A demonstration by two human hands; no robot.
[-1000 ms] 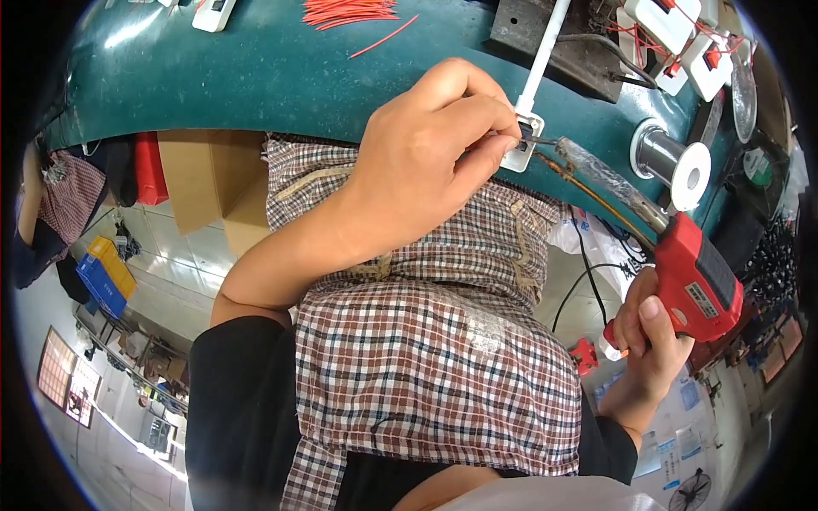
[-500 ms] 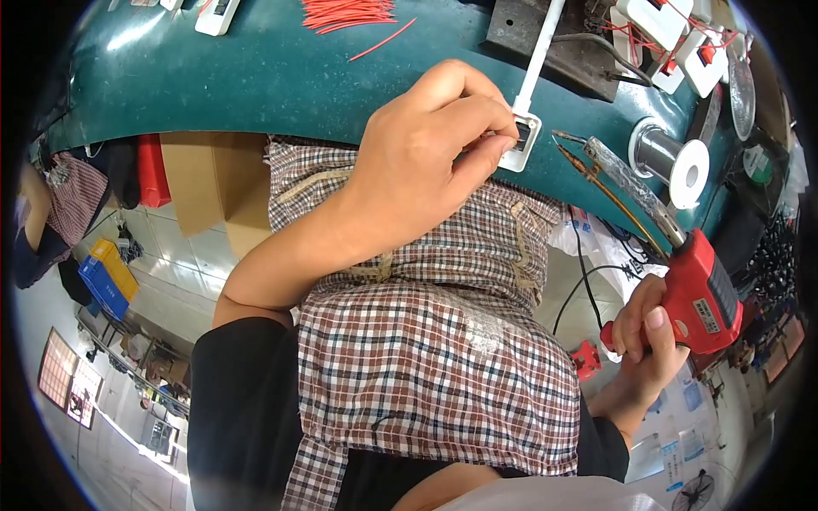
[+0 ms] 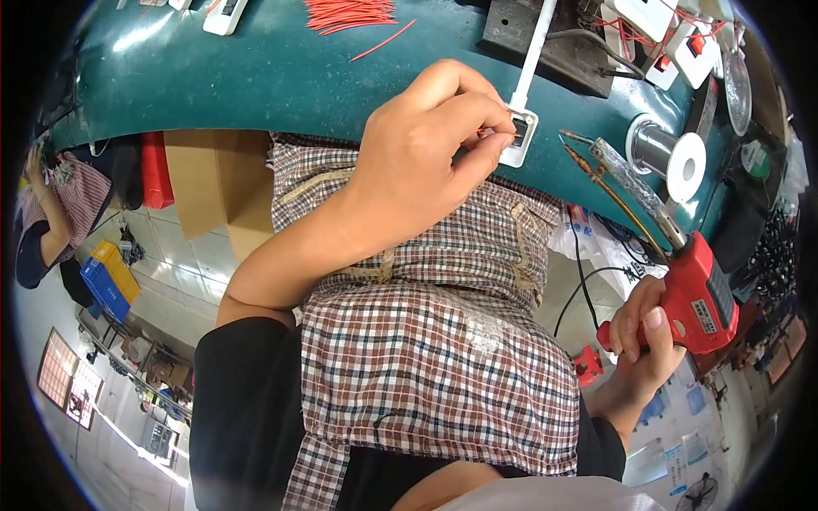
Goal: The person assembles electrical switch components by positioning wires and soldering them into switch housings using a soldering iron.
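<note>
My left hand [image 3: 430, 145] is closed in a pinch at the table's front edge. A short bit of red wire [image 3: 484, 133] shows between its fingertips, over a small white plastic housing [image 3: 515, 157] with a dark inside. From that housing a white cable [image 3: 534, 58] runs up and away. My right hand [image 3: 643, 328] is wrapped round the handle of a red and black soldering gun [image 3: 694, 294]. The gun's metal barrel points up and left, and its tip [image 3: 575, 136] is a short way right of the housing, apart from it. A thin brass-coloured tube lies along the barrel.
A spool of solder wire [image 3: 686, 168] lies right of the gun tip. Cut red wires [image 3: 349, 13] are piled at the back. A dark metal block [image 3: 554, 43] and several white switch housings [image 3: 694, 55] stand at the back right. Another person's arm [image 3: 55, 226] shows far left.
The view has shifted slightly. The red wire shows more clearly in my left fingertips at the housing. My right hand keeps the soldering gun nearly still. The other person's arm at far left has moved up.
</note>
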